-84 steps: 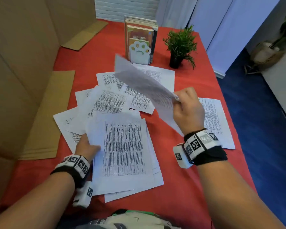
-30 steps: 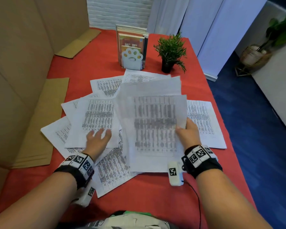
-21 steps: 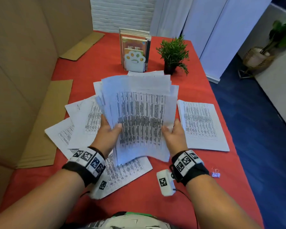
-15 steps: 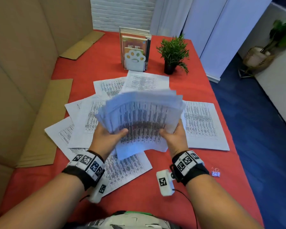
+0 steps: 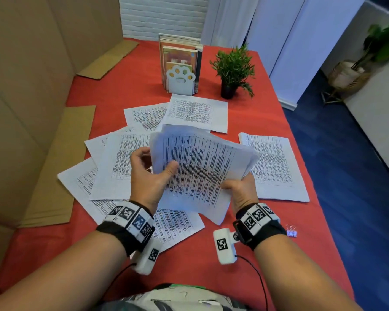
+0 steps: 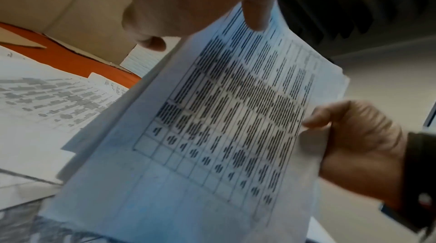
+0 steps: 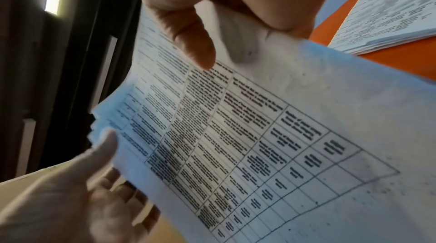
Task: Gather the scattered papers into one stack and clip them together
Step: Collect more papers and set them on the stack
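Note:
A bundle of printed papers hangs above the red table, skewed with its far end to the right. My left hand grips its left edge, thumb on top. My right hand grips its near right edge. In the left wrist view the bundle lies between my left thumb and my right hand. The right wrist view shows my right thumb pressing on the top sheet. Loose sheets lie on the left, more sheets farther back, and a small pile on the right. A pink binder clip lies near my right wrist.
A white paw-shaped bookend with books and a small potted plant stand at the back of the table. Flat cardboard lies along the left side under a tall cardboard wall. The table's right edge drops to blue floor.
Both hands have picked the bundle up off the table. Over the last half second it has been turned so its far end swings right, and my left hand has slid along its left edge.

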The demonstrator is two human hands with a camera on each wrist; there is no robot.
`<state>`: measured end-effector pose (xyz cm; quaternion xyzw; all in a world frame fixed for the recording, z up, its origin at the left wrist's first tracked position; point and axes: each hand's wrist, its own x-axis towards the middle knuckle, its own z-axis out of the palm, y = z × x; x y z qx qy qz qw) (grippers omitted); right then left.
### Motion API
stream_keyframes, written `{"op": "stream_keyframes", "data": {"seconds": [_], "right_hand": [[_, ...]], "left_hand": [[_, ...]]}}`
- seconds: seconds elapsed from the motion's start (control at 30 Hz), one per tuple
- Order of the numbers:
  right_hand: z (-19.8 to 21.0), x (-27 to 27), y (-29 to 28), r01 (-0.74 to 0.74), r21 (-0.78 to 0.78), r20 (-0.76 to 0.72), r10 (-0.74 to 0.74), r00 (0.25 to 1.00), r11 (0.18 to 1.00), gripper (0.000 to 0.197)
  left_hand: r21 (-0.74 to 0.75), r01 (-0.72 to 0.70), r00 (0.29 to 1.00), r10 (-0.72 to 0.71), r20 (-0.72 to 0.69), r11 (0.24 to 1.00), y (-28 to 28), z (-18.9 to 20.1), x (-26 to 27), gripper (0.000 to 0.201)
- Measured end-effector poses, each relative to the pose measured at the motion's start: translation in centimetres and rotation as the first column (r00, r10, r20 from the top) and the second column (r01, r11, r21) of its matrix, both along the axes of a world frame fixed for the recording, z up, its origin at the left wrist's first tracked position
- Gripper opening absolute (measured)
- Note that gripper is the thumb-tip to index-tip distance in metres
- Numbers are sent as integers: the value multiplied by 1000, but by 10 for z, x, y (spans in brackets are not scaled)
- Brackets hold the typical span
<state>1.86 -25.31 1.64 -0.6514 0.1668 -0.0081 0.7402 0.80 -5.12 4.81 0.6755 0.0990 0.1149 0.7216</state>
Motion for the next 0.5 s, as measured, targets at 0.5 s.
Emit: {"op": "stream_keyframes", "data": {"seconds": [0.5], "right_hand": [[-1,-2,5,4,47,95,-8,995,999,33]], "left_hand": [[-6,-198,969,197,148,980,-19,27,13,16]]}}
